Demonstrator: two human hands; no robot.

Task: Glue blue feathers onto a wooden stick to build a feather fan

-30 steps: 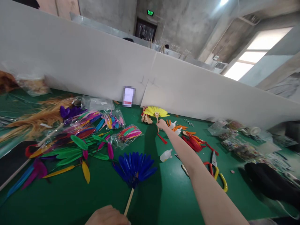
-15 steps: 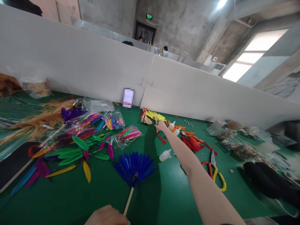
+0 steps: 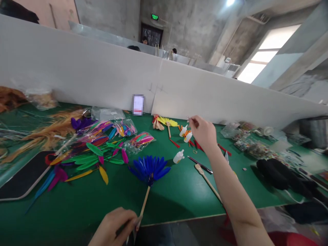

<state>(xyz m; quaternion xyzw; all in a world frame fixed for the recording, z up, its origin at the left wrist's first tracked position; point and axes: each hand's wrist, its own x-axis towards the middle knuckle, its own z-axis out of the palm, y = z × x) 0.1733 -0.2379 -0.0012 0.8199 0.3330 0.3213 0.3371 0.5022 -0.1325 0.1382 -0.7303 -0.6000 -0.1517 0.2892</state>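
My left hand [image 3: 115, 225] is closed around the wooden handle of a blue feather fan [image 3: 150, 169] near the table's front edge, feathers pointing away from me. Over the right part of the table my right hand [image 3: 205, 133] is raised with thumb and finger pinched; something tiny may show at the fingertips, too small to name. Below and left of it are small white glue bottles [image 3: 183, 130]. A yellow feather fan [image 3: 167, 122] with a red tassel lies farther back. Another white bottle [image 3: 178, 156] stands closer to me. My right forearm partly hides red feathers and scissors.
Green feathers [image 3: 88, 160] and bagged colourful feathers [image 3: 139, 141] spread over the left side. A bare wooden handle [image 3: 208, 182] and a dark pen [image 3: 200, 164] lie near my right forearm. Bagged beads [image 3: 256, 148] and a black cloth [image 3: 273, 174] are on the right. A white partition [image 3: 102, 68] runs behind.
My right hand has left the yellow fan and moved right and up, past the glue bottles. The left hand still grips the blue fan's handle. The view has shifted, showing the table's front edge.
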